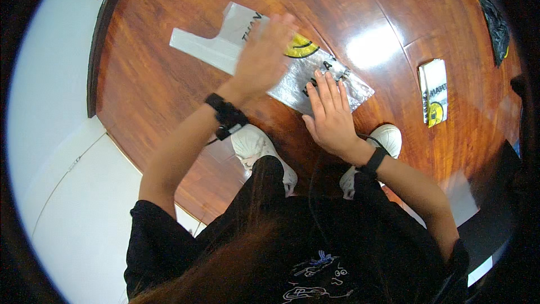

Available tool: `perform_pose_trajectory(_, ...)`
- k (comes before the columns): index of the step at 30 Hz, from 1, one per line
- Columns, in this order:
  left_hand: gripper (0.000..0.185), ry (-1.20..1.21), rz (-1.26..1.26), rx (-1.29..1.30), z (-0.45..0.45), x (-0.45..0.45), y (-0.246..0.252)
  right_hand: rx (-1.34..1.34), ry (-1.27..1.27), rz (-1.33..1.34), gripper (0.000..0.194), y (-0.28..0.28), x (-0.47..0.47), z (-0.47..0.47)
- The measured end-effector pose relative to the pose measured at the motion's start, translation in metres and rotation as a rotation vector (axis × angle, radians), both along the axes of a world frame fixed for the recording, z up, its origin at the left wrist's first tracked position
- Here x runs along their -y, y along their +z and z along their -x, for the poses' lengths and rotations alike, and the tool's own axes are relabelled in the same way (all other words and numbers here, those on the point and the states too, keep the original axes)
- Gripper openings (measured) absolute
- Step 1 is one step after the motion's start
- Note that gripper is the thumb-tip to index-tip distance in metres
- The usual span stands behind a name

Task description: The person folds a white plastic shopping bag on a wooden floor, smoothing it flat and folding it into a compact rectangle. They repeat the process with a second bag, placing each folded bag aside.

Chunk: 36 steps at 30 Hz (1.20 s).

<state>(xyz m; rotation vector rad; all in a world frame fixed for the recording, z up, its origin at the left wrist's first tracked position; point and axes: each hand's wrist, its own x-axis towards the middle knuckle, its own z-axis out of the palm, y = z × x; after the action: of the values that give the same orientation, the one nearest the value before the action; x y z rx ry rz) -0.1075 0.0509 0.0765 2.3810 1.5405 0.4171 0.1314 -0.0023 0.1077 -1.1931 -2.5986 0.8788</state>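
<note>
A translucent plastic carrier bag (291, 78) with a yellow smiley face and black lettering lies flat on the wooden floor (168, 105). Its handle end points to the upper left, with the cut-out between the two handles in sight. My left hand (265, 55), blurred, is over the middle of the bag and hides part of the print; whether it touches the plastic I cannot tell. Near the bag's bottom end, my right hand (329, 114) rests palm down with its fingers stretched out on the lettering. Neither hand grips anything.
To the right lies a folded plastic bag (434, 93) with a similar smiley print. A crumpled black plastic bag (491, 21) is at the far right. My white shoes (255, 145) stand just below the flat bag. A white wall (55, 105) with dark skirting borders the left.
</note>
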Motion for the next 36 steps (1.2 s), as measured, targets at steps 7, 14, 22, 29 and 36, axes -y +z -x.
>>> perform_pose_trajectory(7, 0.055, -0.221, 0.122, -0.007, -0.044, 0.01, -0.008, 0.144, 0.035, -0.005, 0.072, -0.017, 0.013, 0.002)
perform_pose_trajectory(14, 0.056, -0.285, 0.116, 0.06, -0.038, 0.027, -0.014, -0.196, -0.142, -0.079, 0.029, -0.033, -0.006, -0.017)
perform_pose_trajectory(22, 0.065, -0.36, 0.152, -0.12, -0.039, 0.029, -0.009, 0.034, -0.092, -0.033, 0.055, -0.019, -0.014, -0.05)
perform_pose_trajectory(29, 0.065, -0.329, 0.124, -0.139, -0.044, 0.028, -0.006, -0.01, -0.003, 0.013, 0.075, -0.013, -0.012, -0.047)
perform_pose_trajectory(36, 0.059, -0.251, 0.064, -0.035, -0.063, 0.025, -0.011, -0.037, -0.019, -0.036, 0.079, -0.025, 0.005, -0.017)
